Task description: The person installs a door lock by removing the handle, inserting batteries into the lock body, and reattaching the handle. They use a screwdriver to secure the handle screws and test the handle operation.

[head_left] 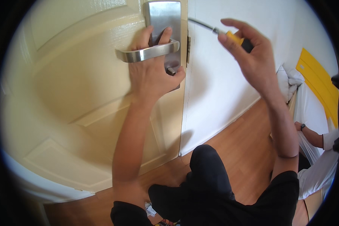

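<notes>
My left hand (151, 71) is up at a cream panelled door (83, 83), gripping its brushed-metal door handle. The fingers pass behind the lever (148, 52) and press along the upright backplate (165, 17), while the thumb lies by a small turn knob (171, 71) below. To the right, my right hand (252, 52) holds a screwdriver (235, 37) with a yellow and black grip. Its thin shaft points left toward the door edge, and the tip is near the backplate's right side; I cannot tell whether it touches anything.
A latch plate (188, 49) sits in the door's edge. Beyond stands a white wall (222, 86) over a brown wood floor (248, 150). At the right, another person's arm (312, 135) with a wristwatch is near white sheeting and a yellow panel (320, 79). My bent knee (207, 162) is below.
</notes>
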Tool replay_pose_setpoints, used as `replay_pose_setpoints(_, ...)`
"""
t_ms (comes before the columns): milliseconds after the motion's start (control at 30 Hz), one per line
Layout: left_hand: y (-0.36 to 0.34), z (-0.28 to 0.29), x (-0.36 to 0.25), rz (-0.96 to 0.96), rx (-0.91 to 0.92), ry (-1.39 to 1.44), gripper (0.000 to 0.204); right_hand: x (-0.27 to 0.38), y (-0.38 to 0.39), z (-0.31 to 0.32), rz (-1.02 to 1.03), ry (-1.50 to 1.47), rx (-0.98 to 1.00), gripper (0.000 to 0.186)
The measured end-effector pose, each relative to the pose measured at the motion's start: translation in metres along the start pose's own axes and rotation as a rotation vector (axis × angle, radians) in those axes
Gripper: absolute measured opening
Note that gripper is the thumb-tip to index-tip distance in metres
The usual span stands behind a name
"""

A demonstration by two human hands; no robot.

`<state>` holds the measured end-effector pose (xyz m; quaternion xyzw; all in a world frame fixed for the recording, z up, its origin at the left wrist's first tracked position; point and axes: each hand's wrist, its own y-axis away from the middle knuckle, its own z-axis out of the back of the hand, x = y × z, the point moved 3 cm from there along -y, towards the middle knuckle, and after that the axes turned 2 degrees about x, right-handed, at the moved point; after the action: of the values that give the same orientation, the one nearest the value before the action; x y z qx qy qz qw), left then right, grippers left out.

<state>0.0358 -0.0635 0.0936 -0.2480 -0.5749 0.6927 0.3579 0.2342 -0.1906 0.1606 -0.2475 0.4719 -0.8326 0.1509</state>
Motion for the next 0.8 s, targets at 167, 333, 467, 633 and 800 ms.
replay_pose_setpoints(167,-0.022,0.019,0.019,-0.239,0.034,-0.145,0.077,-0.042,-0.012,-0.065,-0.346,-0.729,-0.266,0.042)
replay_pose_setpoints(333,-0.018,0.013,0.026,-0.283,-0.083,-0.089,0.053,-0.043,-0.031,-0.123,-0.075,-0.880,-0.281,0.040)
replay_pose_setpoints(467,-0.010,0.007,0.028,-0.244,-0.129,-0.077,0.046,-0.045,-0.037,-0.132,0.104,-0.624,-0.348,0.039)
replay_pose_setpoints(633,-0.015,0.005,0.028,-0.269,-0.155,-0.120,0.048,-0.049,-0.045,-0.135,0.196,-0.578,-0.368,0.036)
replay_pose_setpoints(800,-0.014,0.005,0.026,-0.284,-0.158,-0.162,0.047,-0.047,-0.039,-0.142,0.165,-0.611,-0.475,0.031)
